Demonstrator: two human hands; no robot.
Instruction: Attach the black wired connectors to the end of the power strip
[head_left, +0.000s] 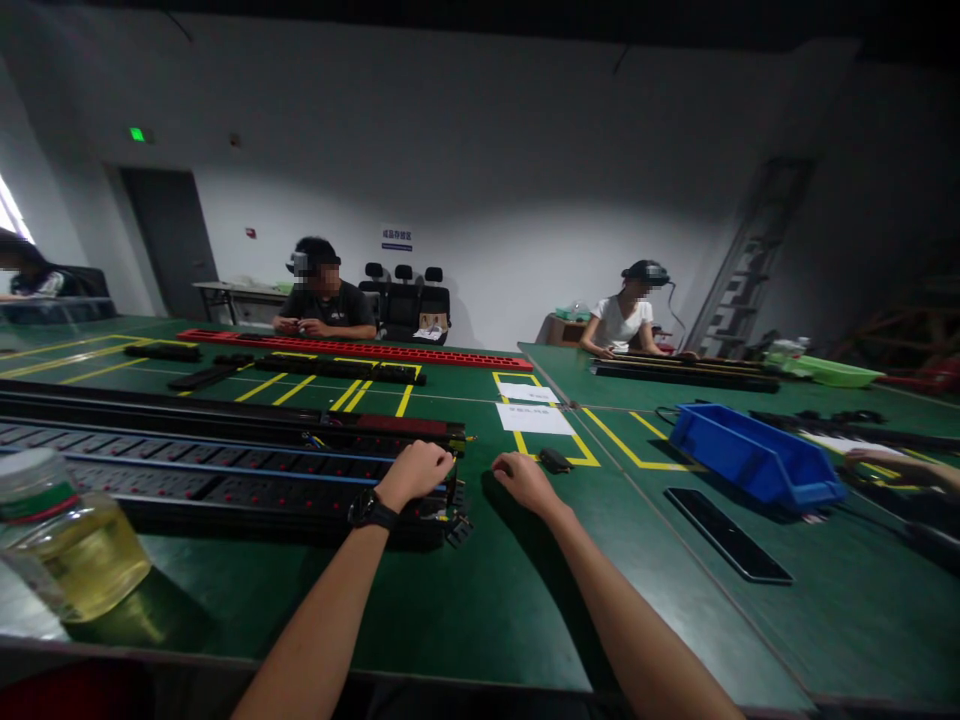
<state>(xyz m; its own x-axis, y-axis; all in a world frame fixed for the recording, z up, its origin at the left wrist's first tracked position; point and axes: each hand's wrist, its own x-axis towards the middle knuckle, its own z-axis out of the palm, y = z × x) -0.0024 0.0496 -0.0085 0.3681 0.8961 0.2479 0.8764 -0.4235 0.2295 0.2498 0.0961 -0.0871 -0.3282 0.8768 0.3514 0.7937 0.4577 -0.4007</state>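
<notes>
Long black socket strips (217, 484) with small red marks lie side by side at the left. Over their right end is my left hand (415, 473), wearing a dark wrist watch (367, 510); its fingers are curled, and whatever they hold is hidden. Below it, loose wires and a small black connector piece (458, 530) stick out from the strip end. My right hand (523, 480) is just to the right of the strips, above the green table (480, 610). Its fingers are bent and closed, their tips hidden. A small dark part (555, 460) lies beyond it.
A bottle of yellow liquid (82, 550) stands front left. To the right are a phone (727, 533), a blue bin (757, 455) and another person's hand (904, 468). Paper sheets (534, 418) and a long red rail (360, 350) lie farther back. Other people sit across the table.
</notes>
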